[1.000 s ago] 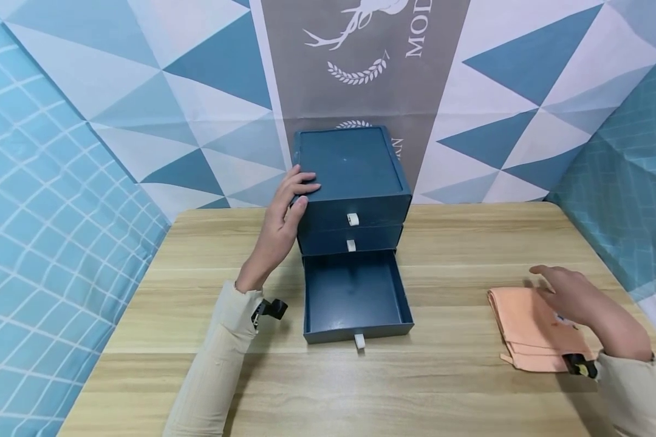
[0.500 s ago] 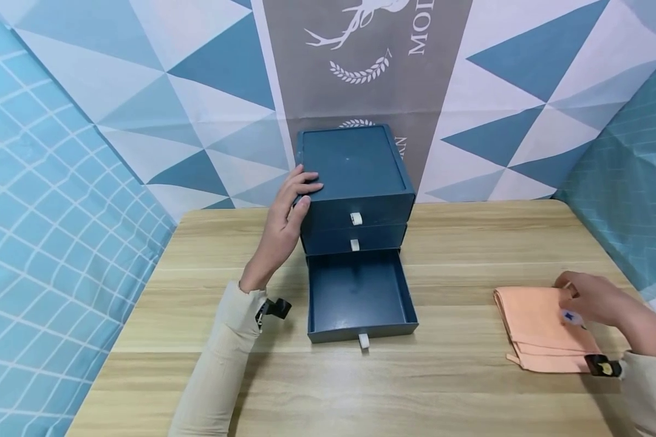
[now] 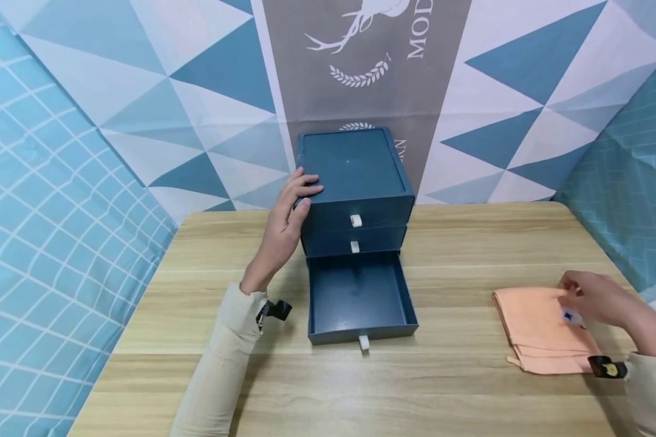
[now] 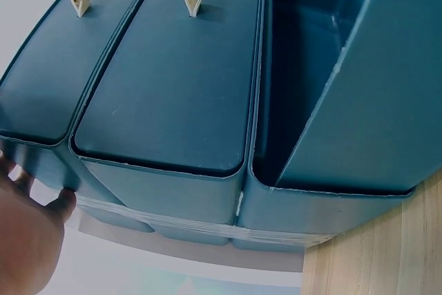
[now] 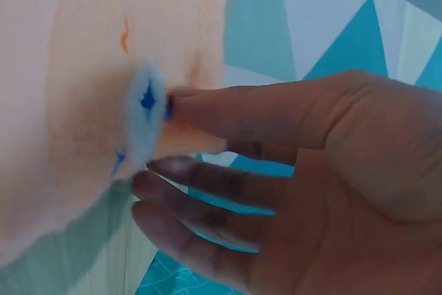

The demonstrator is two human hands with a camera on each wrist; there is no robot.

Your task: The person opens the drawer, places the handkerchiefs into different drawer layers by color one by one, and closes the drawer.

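Note:
A dark blue stack of drawers [image 3: 355,164] stands at the back of the table, its lowest drawer [image 3: 355,297] pulled out and bare inside. My left hand [image 3: 279,230] rests with extended fingers on the stack's upper left corner; in the left wrist view its fingertips [image 4: 63,202] touch the side wall. To the right lies a folded peach towel [image 3: 536,321] with a white and blue patch. The thumb and fingers of my right hand [image 3: 598,297] pinch the towel near its far right corner. Seen from the right wrist, the thumb [image 5: 207,112] presses the cloth beside the patch.
Small white pull tabs [image 3: 356,221] mark the drawer fronts. The wooden table [image 3: 448,376] reaches back to a patterned wall cloth [image 3: 213,91], and blue cloth hangs at both sides. The open drawer juts out toward the front.
My right hand has moved right and down from over the towel, and its fingers have closed on the far right part. The left hand stays on the stack.

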